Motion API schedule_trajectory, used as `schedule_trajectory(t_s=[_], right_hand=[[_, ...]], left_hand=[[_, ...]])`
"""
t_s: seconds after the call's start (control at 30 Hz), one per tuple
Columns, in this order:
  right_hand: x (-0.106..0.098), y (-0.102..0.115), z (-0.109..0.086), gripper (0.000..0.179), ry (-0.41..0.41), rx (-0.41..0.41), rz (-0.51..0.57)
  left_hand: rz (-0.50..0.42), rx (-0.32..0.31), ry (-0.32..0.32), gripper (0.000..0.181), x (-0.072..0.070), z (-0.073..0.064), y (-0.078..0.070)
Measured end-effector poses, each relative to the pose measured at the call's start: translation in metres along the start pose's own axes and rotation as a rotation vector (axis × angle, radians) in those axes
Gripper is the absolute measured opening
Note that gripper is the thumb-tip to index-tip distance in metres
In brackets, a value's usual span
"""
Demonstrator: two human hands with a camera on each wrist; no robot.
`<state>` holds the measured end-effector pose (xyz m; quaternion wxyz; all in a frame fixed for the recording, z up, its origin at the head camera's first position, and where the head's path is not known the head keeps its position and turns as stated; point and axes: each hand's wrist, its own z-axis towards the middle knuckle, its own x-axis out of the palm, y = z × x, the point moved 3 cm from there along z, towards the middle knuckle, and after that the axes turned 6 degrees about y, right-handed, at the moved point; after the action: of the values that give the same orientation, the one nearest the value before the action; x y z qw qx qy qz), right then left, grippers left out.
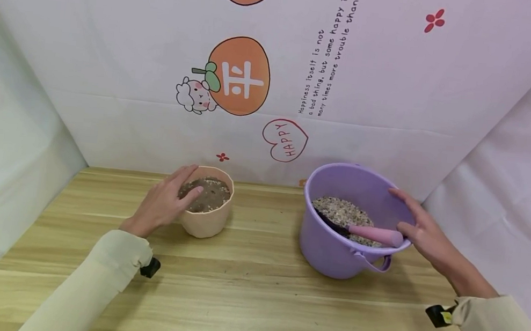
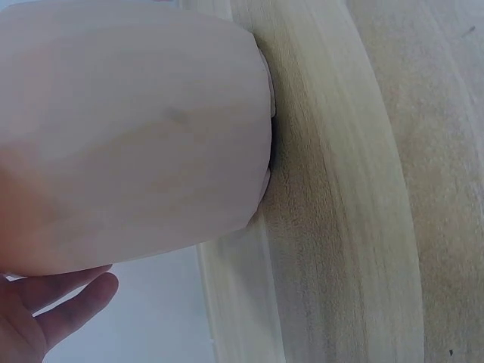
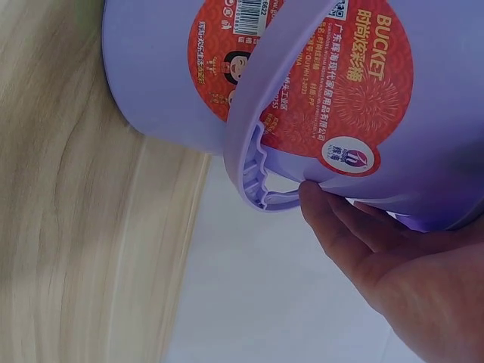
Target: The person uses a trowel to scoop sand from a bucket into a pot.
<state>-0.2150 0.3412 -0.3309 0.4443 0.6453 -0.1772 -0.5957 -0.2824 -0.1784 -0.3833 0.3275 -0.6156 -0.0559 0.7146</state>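
A cream flower pot (image 1: 204, 225) with a faceted rim stands left of centre, holding grey-brown soil (image 1: 214, 195) with pale grit. My left hand (image 1: 163, 200) holds it at the left side, thumb over the rim and fingers outside. In the left wrist view, fingertips (image 2: 76, 302) show beside the pot wall. To the right is a purple bucket (image 1: 327, 250) partly filled with speckled gravel (image 1: 340, 212). A trowel with a pink handle (image 1: 375, 234) and dark blade lies in it. My right hand (image 1: 425, 233) grips the bucket's right rim, thumb near the handle's end.
Both containers stand on a wood-grain table (image 1: 240, 314). A white printed cloth (image 1: 375, 91) rises behind it, and plain white cloth (image 1: 512, 175) hangs at the sides. The bucket's carrying handle (image 3: 249, 144) hangs down past a red label (image 3: 340, 83).
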Motion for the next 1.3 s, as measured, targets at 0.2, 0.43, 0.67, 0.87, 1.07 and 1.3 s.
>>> schedule_trajectory(t_s=[0.2, 0.43, 0.67, 0.87, 1.07, 1.3], right_hand=[[0.002, 0.002, -0.001, 0.073, -0.004, -0.001, -0.014], [0.006, 0.005, -0.002, 0.074, -0.018, -0.038, -0.034], [0.009, 0.006, -0.001, 0.075, -0.026, -0.100, -0.027], [0.010, 0.006, -0.003, 0.075, -0.027, -0.103, -0.035], [0.012, 0.007, -0.005, 0.076, -0.016, -0.091, -0.017], [0.014, 0.008, -0.007, 0.077, 0.005, -0.073, 0.000]], left_hand=[[0.000, 0.018, 0.013, 0.068, 0.002, -0.001, -0.005], [-0.008, 0.033, 0.047, 0.068, 0.006, 0.000, -0.012], [-0.006, 0.037, 0.062, 0.068, 0.009, -0.001, -0.018], [-0.004, 0.058, 0.067, 0.068, 0.011, -0.001, -0.022], [0.003, 0.092, 0.070, 0.068, 0.014, -0.002, -0.029], [0.009, 0.127, 0.083, 0.068, 0.017, -0.005, -0.037]])
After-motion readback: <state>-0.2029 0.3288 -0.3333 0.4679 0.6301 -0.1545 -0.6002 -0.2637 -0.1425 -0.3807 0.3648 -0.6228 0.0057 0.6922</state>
